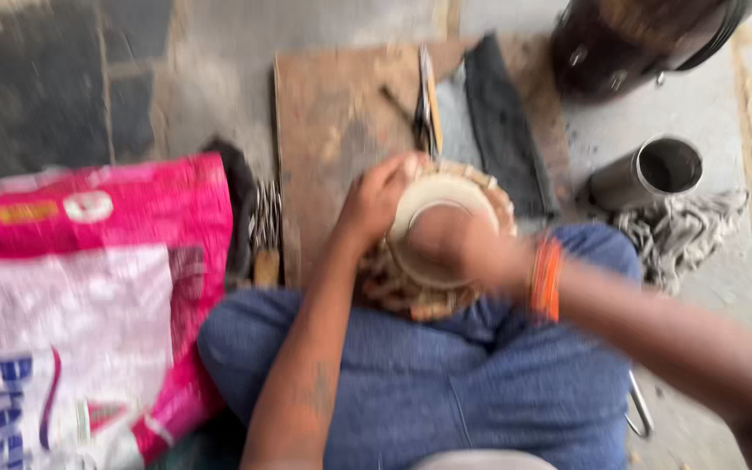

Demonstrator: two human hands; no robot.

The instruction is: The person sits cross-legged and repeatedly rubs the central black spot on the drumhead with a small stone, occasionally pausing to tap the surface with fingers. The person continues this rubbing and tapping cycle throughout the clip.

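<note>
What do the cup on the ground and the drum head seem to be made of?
The cup: probably steel, grey and dully shiny, with a thin rim. The drum head: perhaps animal skin, pale cream and matte, stretched flat; blur leaves it uncertain. The left hand grips its rim; the right hand rests on it.

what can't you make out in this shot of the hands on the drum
- Head view, motion blur: right hand on the drum skin; its fingers and grip cannot be read.
- Left hand covers the drum's far rim; whether it holds anything is hidden.
- Drum body: hidden by both hands and the blue-clad lap.
- Tools on the board: too blurred to identify.
- Pink sack: cut off by the left edge.
</note>
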